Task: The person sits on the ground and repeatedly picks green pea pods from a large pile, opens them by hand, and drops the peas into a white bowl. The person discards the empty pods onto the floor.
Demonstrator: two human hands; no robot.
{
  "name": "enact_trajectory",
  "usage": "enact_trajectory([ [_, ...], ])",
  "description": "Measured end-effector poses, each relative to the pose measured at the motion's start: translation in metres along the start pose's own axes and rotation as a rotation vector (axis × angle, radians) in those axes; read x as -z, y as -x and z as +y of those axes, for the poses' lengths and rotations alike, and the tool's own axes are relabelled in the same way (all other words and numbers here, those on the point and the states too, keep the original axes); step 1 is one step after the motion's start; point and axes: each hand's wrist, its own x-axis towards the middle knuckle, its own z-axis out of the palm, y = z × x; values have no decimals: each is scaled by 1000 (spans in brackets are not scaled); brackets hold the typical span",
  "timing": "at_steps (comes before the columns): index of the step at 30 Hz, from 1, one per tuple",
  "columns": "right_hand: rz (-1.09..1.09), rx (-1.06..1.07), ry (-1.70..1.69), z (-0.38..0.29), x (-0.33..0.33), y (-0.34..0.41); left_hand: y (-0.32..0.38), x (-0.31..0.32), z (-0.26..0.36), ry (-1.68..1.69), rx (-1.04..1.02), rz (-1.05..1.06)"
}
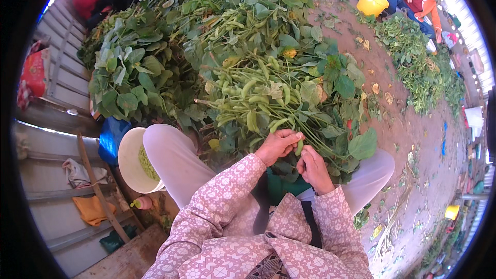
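Observation:
Cut soybean plants (255,97) with green pods and broad leaves lie heaped before me and across my lap. My left hand (279,145) pinches a green soybean pod (299,146) between thumb and fingers at the near edge of the heap. Close beside it on the right is my right hand (313,166), its fingers curled near the pod's lower end and the stems; what it grips, if anything, is hidden. A white bucket (130,162) stands beside my left knee and holds many picked green pods (146,164).
A person in red (85,0) is at the upper left. Another person in orange (420,6) sits at the upper right by a yellow bucket (372,2) and a plant pile (414,62). A pink bottle (142,202) stands by the left wall, near a leaning wooden pole (99,188).

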Motion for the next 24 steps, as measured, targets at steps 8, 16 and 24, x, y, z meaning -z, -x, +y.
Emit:
enact_trajectory([
  [8,-200,-303,-552,-10,2,1,-3,9,1,105,30,-146],
  [16,-75,-186,-188,-6,6,2,9,-16,13,-333,-35,50],
  [24,-173,-282,-471,-15,18,0,10,-4,11,0,1,-129],
])
